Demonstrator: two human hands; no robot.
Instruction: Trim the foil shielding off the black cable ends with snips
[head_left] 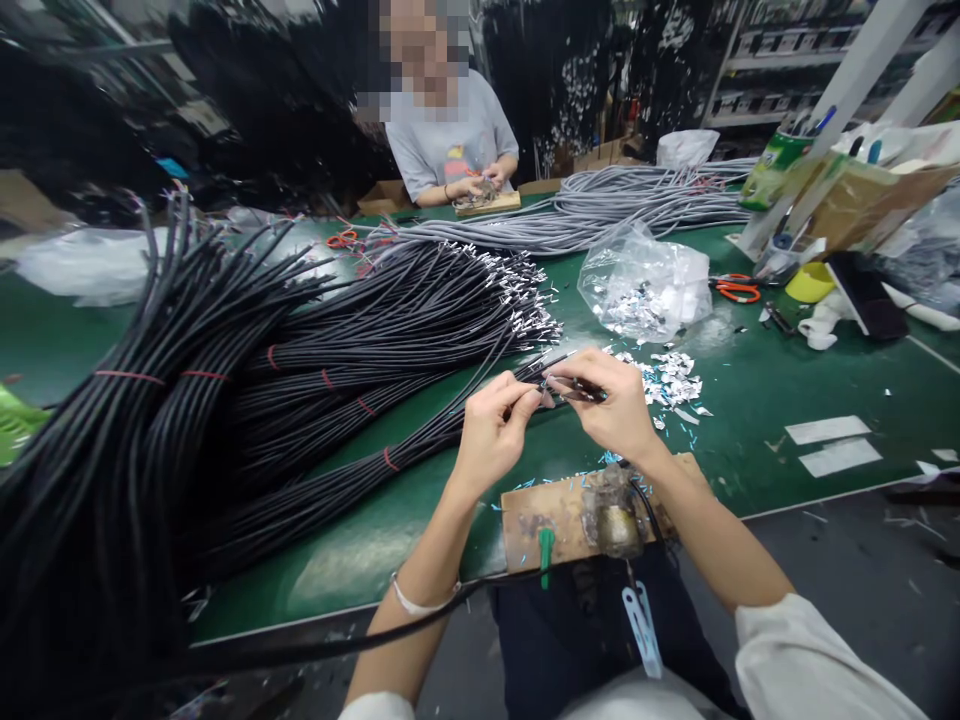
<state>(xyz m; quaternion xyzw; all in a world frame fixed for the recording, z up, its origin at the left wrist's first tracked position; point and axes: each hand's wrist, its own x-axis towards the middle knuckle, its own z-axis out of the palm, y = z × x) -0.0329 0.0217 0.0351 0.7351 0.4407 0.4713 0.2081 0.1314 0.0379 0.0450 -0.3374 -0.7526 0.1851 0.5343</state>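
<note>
My left hand (496, 428) is closed in a pinch, thumb against forefinger, on a small pale piece I cannot make out. Meeting it fingertip to fingertip, my right hand (609, 400) is curled around a slim dark tool (583, 391); its exact kind is partly hidden by the fingers. Just behind both hands, ends of a thin bundle of black cables (442, 420) lie on the table, tied with a red band. Below my hands is a wooden board (555, 505) carrying a worn metal device (619, 520), a green clip (546, 550) and blue wire scraps.
Thick black cable bundles (247, 400) cover the left side. Foil scraps (671, 380), a clear plastic bag (645, 285), orange-handled scissors (736, 288) and a phone (866, 295) lie right. Grey cables (600, 205) stretch across the back, beside a seated co-worker (454, 140) using both hands.
</note>
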